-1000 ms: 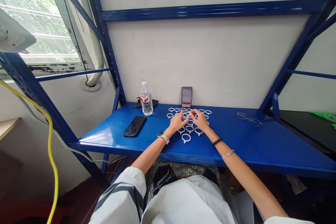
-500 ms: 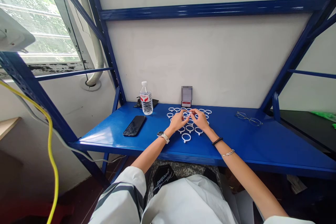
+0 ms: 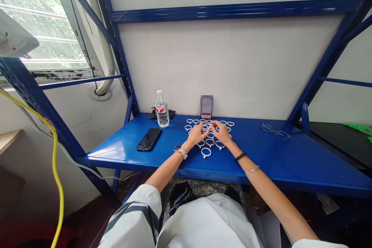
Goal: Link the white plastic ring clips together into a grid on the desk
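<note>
Several white rings, each with a small knob on its rim, lie spread over the middle of the blue tabletop. My left hand is above them with its fingers closed in a pinch at a white ring. From the other side, the fingertips of my right hand pinch the same ring. The two hands almost meet, and they cover part of the rings beneath. Fine detail at the fingertips is too small to make out.
A water bottle stands at the back left, with a black phone lying in front of it. A small upright card-like stand is by the wall. Eyeglasses lie to the right. Blue metal posts frame the desk.
</note>
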Available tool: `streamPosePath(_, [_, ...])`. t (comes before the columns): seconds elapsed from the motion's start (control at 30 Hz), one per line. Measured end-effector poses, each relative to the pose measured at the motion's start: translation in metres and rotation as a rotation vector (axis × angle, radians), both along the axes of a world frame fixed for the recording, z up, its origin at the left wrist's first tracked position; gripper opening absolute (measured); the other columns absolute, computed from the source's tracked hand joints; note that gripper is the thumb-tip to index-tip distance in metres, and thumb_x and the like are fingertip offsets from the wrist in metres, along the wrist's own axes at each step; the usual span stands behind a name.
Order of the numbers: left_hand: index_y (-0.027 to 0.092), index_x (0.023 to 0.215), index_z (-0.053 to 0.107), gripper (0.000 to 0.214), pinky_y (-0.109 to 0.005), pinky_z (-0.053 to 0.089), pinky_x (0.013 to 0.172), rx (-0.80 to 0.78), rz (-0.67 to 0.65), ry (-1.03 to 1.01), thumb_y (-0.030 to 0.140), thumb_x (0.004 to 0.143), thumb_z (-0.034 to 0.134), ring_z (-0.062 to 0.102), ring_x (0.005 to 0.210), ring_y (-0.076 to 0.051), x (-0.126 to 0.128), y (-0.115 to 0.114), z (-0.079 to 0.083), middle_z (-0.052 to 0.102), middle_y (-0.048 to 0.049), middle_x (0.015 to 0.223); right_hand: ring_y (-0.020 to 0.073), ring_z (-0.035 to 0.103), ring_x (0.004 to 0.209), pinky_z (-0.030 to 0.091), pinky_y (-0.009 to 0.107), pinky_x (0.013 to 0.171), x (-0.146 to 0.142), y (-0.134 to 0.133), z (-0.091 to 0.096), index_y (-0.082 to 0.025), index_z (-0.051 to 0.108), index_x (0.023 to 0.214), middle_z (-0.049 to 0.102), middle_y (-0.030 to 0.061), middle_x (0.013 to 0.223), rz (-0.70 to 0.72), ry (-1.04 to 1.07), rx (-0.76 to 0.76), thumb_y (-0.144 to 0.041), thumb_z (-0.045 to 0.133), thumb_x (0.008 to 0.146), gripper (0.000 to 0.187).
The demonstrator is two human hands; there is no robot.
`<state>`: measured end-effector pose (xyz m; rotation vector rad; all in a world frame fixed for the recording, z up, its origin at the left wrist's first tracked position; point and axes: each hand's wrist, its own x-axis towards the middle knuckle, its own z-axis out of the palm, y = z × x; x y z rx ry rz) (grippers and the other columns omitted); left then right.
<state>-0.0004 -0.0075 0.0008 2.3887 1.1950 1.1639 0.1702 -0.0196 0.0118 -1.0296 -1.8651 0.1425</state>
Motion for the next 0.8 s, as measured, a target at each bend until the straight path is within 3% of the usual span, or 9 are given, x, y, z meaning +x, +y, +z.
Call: streamPosePath(0.8, [0.014, 0.122, 0.050, 0.048, -0.022, 0.037, 0.051, 0.000, 0.004, 0.012, 0.049, 0.089, 0.045, 0.059, 0.060, -0.017, 0.0005, -0.0030, 0.0039, 0.061, -0.0014, 0.067, 0.0240, 0.065, 0.086, 0.053, 0.040, 0.077, 0.0017, 0.0045, -0.0040, -0.021, 0.062, 0.104, 0.069, 0.0075, 0.095, 0.001, -0.010, 0.032, -0.025, 0.046, 0.088, 0.023])
